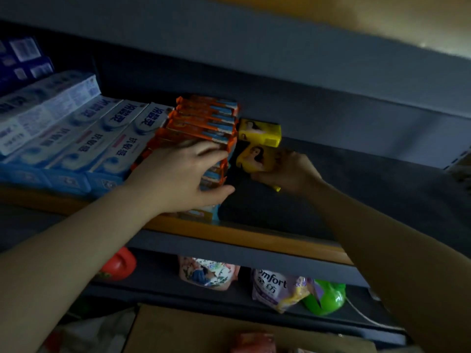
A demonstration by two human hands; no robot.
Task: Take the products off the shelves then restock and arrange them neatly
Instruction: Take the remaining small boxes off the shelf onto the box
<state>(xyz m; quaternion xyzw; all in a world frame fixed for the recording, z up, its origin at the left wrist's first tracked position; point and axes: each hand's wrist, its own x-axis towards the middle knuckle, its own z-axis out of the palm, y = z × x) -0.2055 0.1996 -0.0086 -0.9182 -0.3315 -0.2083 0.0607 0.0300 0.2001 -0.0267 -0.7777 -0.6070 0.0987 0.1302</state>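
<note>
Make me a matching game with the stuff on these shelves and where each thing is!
Things:
1. stack of orange boxes
2. yellow soap box with a woman's picture
3. green plastic bottle
4. white and blue toothpaste boxes

Places:
A. lower shelf
B. under the left hand
C. left of the orange stack
D. in the right hand

Pairs: 1-B, 2-D, 3-A, 4-C

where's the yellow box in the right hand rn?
Head view, centre-right: the held yellow box is in the right hand, over the shelf, just in front of another yellow box, right of the orange boxes.
</note>
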